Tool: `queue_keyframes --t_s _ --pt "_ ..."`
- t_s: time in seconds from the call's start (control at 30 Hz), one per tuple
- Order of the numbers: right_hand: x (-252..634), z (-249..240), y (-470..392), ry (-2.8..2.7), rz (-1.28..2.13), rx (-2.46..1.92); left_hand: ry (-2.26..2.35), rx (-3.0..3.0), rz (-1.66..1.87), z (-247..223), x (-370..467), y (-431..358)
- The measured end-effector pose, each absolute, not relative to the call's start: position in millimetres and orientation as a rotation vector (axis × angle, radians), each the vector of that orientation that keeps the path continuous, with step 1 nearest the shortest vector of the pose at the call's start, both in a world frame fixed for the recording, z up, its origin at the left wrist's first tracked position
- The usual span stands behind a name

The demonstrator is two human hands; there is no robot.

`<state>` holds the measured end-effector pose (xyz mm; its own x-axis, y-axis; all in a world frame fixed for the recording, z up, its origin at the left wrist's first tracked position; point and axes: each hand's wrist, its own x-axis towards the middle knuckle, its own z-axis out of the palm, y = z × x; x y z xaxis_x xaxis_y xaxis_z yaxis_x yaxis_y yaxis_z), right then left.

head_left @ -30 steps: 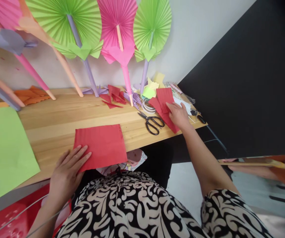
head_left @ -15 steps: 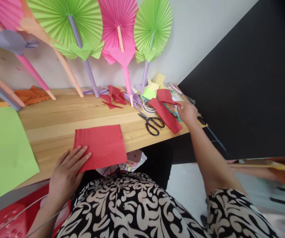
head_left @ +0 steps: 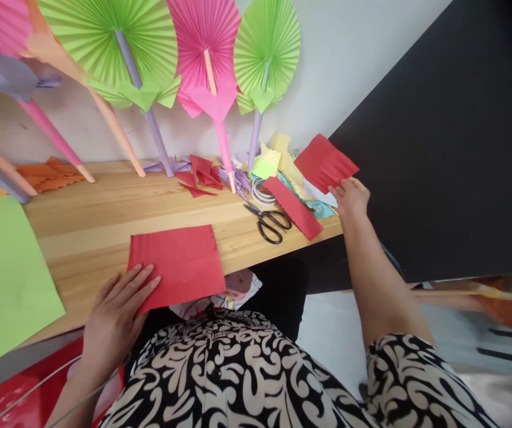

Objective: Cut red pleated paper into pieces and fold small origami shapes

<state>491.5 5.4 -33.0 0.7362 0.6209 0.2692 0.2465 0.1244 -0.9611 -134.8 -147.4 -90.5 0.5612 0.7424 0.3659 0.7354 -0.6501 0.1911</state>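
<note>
My left hand (head_left: 120, 306) lies with fingers spread on the left part of a red paper sheet (head_left: 180, 264) near the table's front edge. At the right, my right hand (head_left: 349, 196) pinches the lower edge of a red paper piece (head_left: 325, 161), raised above the paper pile. Left of that hand, a folded red strip (head_left: 294, 208) lies slantwise on the table. Black-handled scissors (head_left: 270, 221) rest beside the strip, points towards the upper left. White tape rolls (head_left: 261, 193) sit just behind the scissors.
Several pleated paper fans, one of them green (head_left: 267, 47), lean against the wall. A large green sheet (head_left: 9, 279) covers the table's left end. Red scraps (head_left: 202, 172), purple shreds (head_left: 237, 183) and orange folded paper (head_left: 51, 175) lie along the back. A black panel (head_left: 452, 166) stands at the right.
My right hand has lifted the red piece up and to the right, and more of its face shows. My left hand stays on the red sheet. The view has shifted slightly.
</note>
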Motion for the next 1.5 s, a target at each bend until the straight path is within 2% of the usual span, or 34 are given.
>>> queue_keyframes --t_s 0.3,0.57,0.67,0.8,0.9,1.13,1.5 --pt "468.5 -29.8 3.7 -0.903 0.205 -1.536 1.308 2.747 0.676 -90.4 -133.7 -147.0" --pt "374.8 -20.0 -48.3 -1.467 0.140 -1.641 1.428 2.618 0.645 -79.0 -123.7 -152.3" --pt "319.4 -12.8 -79.1 -2.001 -0.054 -1.443 1.443 2.593 0.670 -77.0 -121.6 -152.2" --pt "253.0 -18.6 -112.1 -2.487 0.121 -1.052 1.432 2.611 0.691 -75.9 -120.7 -152.2" --pt "223.7 -33.4 -124.0 -2.647 0.263 -0.961 1.422 2.630 0.702 -75.2 -119.9 -152.4" --pt "197.7 -63.8 -135.3 -2.515 0.242 -0.890 1.382 2.625 0.721 -76.0 -122.9 -153.0" --pt "191.0 -61.2 -136.8 -2.323 0.184 -0.885 1.377 2.553 0.896 -66.2 -126.0 -140.0"
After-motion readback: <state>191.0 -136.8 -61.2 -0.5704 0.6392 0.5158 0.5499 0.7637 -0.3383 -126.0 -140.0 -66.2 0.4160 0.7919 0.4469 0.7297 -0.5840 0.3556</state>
